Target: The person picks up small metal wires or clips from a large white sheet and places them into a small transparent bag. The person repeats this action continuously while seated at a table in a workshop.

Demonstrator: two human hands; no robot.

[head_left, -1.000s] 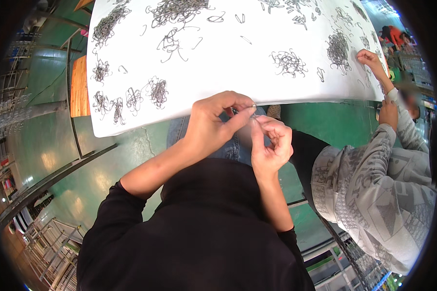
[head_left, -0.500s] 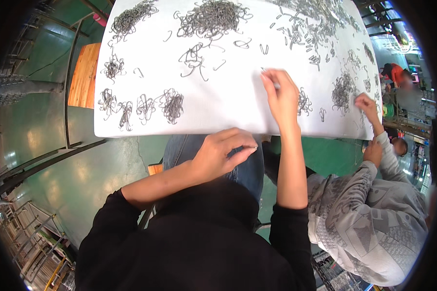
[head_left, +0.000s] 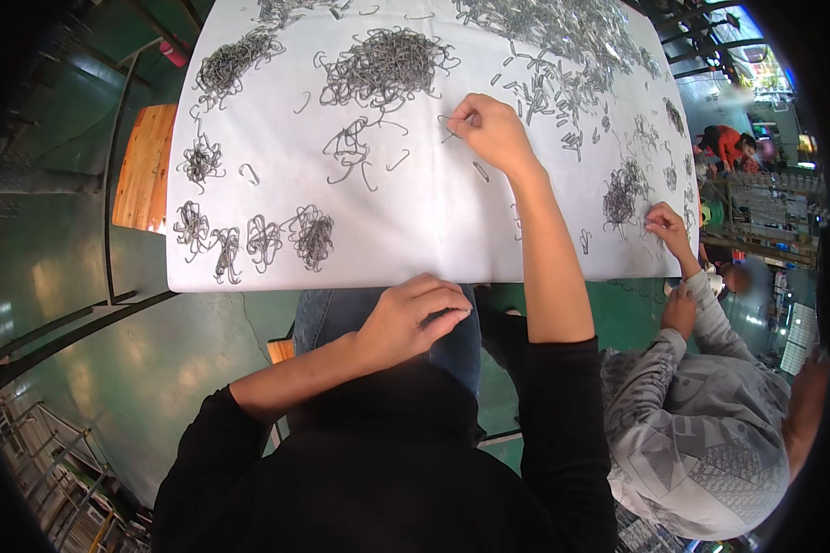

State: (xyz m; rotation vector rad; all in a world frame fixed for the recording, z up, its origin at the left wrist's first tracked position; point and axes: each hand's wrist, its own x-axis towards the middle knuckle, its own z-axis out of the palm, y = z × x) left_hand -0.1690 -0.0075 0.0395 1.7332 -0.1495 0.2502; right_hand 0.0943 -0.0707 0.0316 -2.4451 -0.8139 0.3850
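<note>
My right hand (head_left: 489, 134) reaches over the white table, thumb and forefinger closed on a thin bent wire hook (head_left: 446, 127). My left hand (head_left: 413, 318) is held at the table's near edge, above my lap. Its thumb and fingertips are pinched together; whatever is between them is too small to make out. Left of my right hand lie a few loose wire hooks (head_left: 349, 147), with a large heap of hooks (head_left: 383, 66) beyond them. A narrow metal link (head_left: 481, 172) rests just below my right wrist.
Small metal links (head_left: 563, 88) spread over the far right of the white table (head_left: 415, 221). Smaller hook piles (head_left: 312, 238) line its near left. At right, a co-worker's hand (head_left: 669, 226) is beside another pile (head_left: 622, 195). A wooden board (head_left: 146, 166) stands beyond the left edge.
My right hand has moved left and onto the hook lying there, and now pinches it. My left hand stays pinched near the edge. The whole view has shifted slightly.
</note>
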